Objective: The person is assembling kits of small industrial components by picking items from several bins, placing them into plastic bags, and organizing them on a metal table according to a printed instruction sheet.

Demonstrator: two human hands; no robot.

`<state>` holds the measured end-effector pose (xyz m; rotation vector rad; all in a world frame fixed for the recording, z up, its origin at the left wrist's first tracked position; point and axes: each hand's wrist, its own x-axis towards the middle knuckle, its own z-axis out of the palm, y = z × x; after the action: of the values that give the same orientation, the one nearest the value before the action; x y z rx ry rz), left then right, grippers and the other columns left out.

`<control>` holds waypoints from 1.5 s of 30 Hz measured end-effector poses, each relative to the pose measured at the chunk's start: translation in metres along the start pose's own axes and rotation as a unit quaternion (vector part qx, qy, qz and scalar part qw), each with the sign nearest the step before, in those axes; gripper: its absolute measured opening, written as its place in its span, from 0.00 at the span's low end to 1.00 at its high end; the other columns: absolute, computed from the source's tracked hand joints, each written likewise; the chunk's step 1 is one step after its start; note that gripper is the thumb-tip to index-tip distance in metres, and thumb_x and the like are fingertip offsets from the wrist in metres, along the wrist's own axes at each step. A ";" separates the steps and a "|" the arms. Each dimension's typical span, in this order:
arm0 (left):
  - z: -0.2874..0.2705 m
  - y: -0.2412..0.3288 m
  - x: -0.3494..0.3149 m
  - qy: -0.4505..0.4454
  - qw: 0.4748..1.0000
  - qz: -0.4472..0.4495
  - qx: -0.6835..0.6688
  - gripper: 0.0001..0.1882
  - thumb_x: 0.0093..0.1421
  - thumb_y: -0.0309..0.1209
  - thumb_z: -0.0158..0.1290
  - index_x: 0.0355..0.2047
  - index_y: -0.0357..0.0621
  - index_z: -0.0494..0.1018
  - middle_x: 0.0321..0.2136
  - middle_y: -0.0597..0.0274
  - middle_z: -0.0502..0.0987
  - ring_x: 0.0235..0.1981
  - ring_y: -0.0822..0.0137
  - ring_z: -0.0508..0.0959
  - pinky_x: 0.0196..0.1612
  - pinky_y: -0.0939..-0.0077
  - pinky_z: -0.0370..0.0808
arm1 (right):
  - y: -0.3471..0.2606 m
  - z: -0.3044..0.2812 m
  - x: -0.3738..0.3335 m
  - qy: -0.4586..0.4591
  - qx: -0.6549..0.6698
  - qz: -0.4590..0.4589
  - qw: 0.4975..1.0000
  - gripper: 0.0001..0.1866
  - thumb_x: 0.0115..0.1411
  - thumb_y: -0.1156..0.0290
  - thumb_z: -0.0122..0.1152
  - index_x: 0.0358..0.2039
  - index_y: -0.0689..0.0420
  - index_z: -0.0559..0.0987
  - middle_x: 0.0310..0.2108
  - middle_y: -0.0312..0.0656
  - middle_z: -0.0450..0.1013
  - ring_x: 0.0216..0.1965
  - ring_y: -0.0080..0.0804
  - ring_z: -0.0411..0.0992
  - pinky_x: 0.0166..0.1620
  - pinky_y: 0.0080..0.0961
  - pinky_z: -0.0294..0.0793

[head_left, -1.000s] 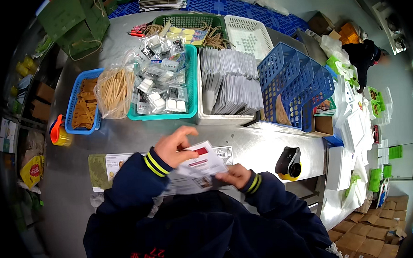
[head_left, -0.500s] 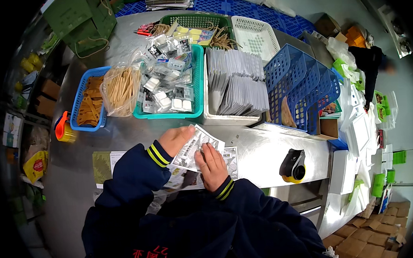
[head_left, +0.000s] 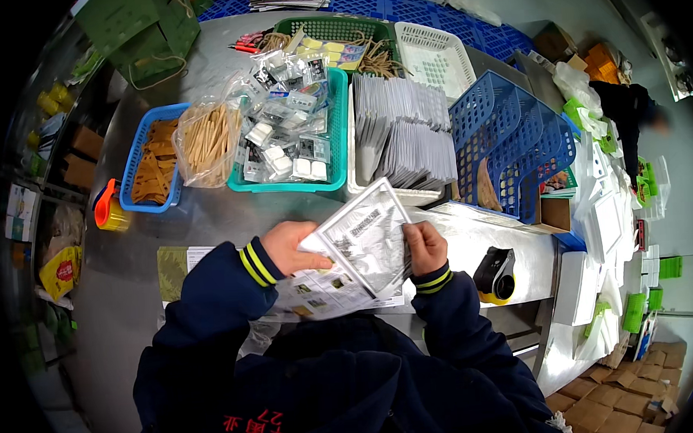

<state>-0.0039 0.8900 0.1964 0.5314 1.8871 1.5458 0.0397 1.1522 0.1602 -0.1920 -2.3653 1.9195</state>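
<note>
In front of my body I hold a flat silver-and-white packet, tilted, with a dark printed block on its face. My right hand pinches it at its right edge, thumb and fingers closed. My left hand is closed at the packet's left side, gripping a printed sheet with small pictures. The sheet lies partly under the packet, and the fingers beneath are hidden. On the table by my left sleeve lies a green-and-white printed paper.
Beyond my hands stand a blue basket of brown strips, a bag of wooden sticks, a teal basket of small packets and a white bin of stacked envelopes. A blue divided rack and a tape dispenser are right.
My right hand has moved rightward from the packet's face to its right edge. The packet is now raised and shows larger. The printed sheet is lifted in my left hand.
</note>
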 end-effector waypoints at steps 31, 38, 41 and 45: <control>0.001 -0.034 0.019 0.083 0.969 -0.096 -0.210 0.21 0.61 0.44 0.40 0.35 0.36 0.72 0.24 0.67 0.73 0.24 0.78 0.70 0.29 0.85 0.66 | -0.025 0.003 -0.037 -0.123 -0.271 -0.366 0.882 0.27 0.36 0.89 0.48 0.41 0.63 0.72 0.43 0.53 0.68 0.46 0.49 0.66 0.48 0.33 0.68; 0.011 -0.030 0.016 0.133 0.990 0.038 0.012 0.14 0.55 0.37 0.50 0.29 0.35 0.70 0.18 0.57 0.72 0.20 0.67 0.71 0.26 0.74 0.67 | -0.010 0.036 -0.055 -0.198 -0.317 -0.322 0.870 0.28 0.42 0.70 0.60 0.47 0.60 0.68 0.48 0.50 0.64 0.52 0.48 0.60 0.50 0.36 0.61; 0.006 -0.025 0.012 0.026 0.992 -0.011 0.121 0.11 0.55 0.34 0.49 0.31 0.37 0.69 0.20 0.54 0.73 0.22 0.66 0.72 0.28 0.73 0.68 | -0.026 0.025 -0.032 -0.137 -0.277 -0.324 0.894 0.30 0.43 0.63 0.64 0.46 0.60 0.68 0.49 0.47 0.63 0.50 0.48 0.61 0.48 0.37 0.62; 0.020 0.003 0.009 -0.057 0.985 0.086 0.137 0.14 0.54 0.38 0.50 0.24 0.38 0.68 0.17 0.47 0.69 0.20 0.48 0.69 0.23 0.64 0.64 | -0.018 0.019 -0.020 -0.299 -0.116 -0.088 0.943 0.14 0.51 0.62 0.60 0.30 0.59 0.74 0.16 0.46 0.67 0.19 0.42 0.67 0.23 0.27 0.66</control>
<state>0.0027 0.9111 0.1952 0.9074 2.0181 1.3338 0.0554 1.1270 0.1738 0.6623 -2.8433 1.7904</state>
